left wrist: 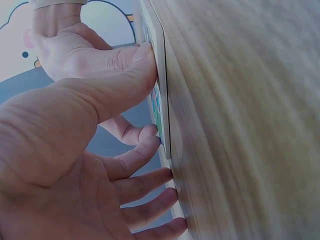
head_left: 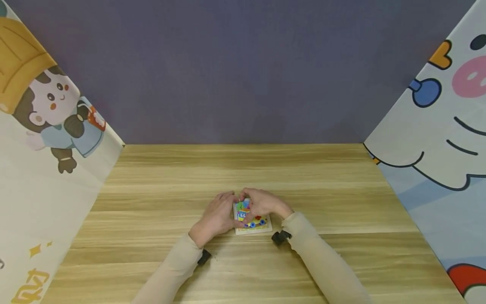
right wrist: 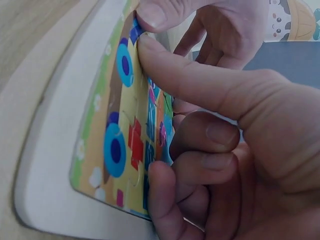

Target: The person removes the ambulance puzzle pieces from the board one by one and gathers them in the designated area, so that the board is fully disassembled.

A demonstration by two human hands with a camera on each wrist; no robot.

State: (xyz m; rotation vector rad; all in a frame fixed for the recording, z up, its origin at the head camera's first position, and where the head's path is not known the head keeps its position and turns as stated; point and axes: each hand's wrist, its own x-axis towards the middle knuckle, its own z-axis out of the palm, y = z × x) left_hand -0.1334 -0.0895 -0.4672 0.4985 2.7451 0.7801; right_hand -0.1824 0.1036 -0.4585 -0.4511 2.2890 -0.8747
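- In the middle of the table, a little toward the near side, lies the picture board point(head_left: 253, 230), flat, its white rim framing a bright vehicle with blue wheels point(right wrist: 116, 152).
- Over its left side is the left hand point(head_left: 218, 215): fingers apart, thumb on the board's near part, clamped on nothing that shows.
- Over its right side is the right hand point(head_left: 263, 204): thumb touching the picture by one wheel, other fingers bent above it; no loose piece can be seen in its hold.
- The step looks like settling the picture flat; it should go best with even pressure straight down, one hand steadying the rim, and a check of the seams around the red piece point(right wrist: 135, 142).
- No brand or label can be read on the board or on the black wrist devices point(head_left: 281, 237).
- Farther left, at the panel's point(head_left: 22, 198) near end, yellow letter-like marks point(head_left: 32, 285) are too unclear to read.
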